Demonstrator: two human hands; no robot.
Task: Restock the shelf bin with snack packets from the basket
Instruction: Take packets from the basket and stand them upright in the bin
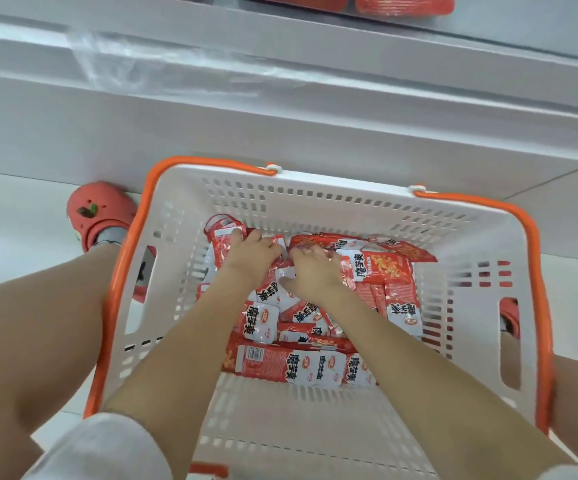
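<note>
Basket on floor between knees, snack packets heaped at its middle. Left hand and right hand side by side, palms down, fingers curled onto packets directly beneath. Shelf beyond, above basket; bin not identifiable.

Snack packets — black characters, seemingly "魔芋爽".
</note>
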